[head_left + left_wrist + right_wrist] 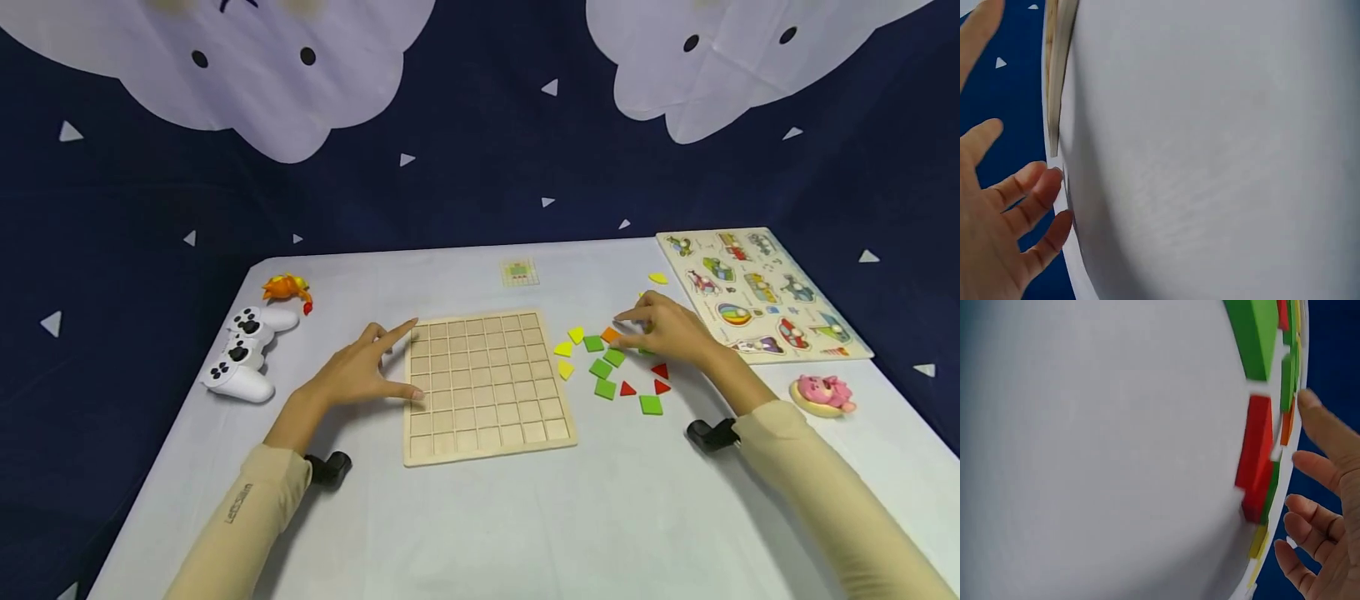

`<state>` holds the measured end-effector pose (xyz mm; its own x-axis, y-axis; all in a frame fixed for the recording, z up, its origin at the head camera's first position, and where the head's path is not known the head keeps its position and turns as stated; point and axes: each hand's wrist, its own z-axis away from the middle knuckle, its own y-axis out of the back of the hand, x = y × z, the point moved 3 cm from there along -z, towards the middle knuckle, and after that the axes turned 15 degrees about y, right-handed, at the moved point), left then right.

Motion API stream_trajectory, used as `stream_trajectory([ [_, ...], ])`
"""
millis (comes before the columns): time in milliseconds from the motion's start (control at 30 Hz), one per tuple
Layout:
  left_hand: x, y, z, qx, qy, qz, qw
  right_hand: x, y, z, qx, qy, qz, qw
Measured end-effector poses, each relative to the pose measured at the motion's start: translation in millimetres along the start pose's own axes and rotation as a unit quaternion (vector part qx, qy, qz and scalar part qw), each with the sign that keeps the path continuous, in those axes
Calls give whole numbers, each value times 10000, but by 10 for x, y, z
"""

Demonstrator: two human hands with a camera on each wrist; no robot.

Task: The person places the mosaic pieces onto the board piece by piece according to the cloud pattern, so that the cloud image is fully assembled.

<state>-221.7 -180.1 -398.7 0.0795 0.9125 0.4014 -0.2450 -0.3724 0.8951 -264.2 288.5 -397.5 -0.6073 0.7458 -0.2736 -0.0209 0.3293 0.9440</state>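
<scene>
A pale wooden grid board lies flat on the white table. At its left edge my left hand spreads thumb and index finger, the fingertips at the rim; whether they touch is unclear. My right hand hovers by an orange square, its thumb and index finger apart on that side. Around it lie several green squares, red triangles and yellow curved-edged pieces. In the right wrist view, the fingers stand apart behind the orange piece, with nothing visible between them.
A small patterned card lies behind the board. On the left are a white game controller and an orange toy figure. A picture puzzle board occupies the back right, with a pink toy in front of it.
</scene>
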Motion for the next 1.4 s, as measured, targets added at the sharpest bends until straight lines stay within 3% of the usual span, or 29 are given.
stream_trajectory([
  [167,-121,-79,32,-299,54,399,9987,-63,-61,-18,-93,-17,-90,9999],
  [500,-218,-125,45,-367,-187,1001,9941,-131,-74,-51,-15,-70,-227,9997],
  [933,-248,-165,7,-395,-102,1242,9914,-212,-58,-114,-213,-13,-189,9996],
  [1400,-272,-188,-5,-404,-17,1421,9890,-313,24,-240,-24,329,-124,9994],
])
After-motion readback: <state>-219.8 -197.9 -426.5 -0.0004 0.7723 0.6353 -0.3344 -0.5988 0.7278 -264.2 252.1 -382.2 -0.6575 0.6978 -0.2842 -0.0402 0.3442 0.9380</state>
